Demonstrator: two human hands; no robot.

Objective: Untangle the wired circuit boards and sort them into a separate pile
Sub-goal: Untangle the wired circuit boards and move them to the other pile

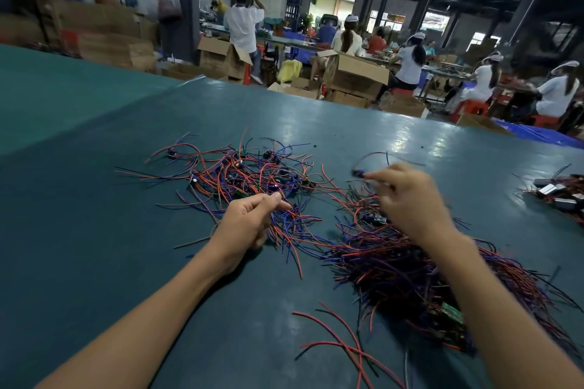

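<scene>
Mid-sorting: the left hand [252, 221] pinches wires [286, 219] at the near edge of the tangled heap [246, 172]; the right hand [410, 199], blurred, fingers curled, seems to pinch one wired board [358, 172] beside the sorted pile [404, 265]; next, I'd judge, lay it there without snagging.

No text, label, brand, number or sign clear enough to read. Too distant and blurred to make out any print on the cardboard boxes [357, 74] past the table's far edge. Likewise too small and smeared on the green circuit board [452, 313] among the wires at right.
</scene>
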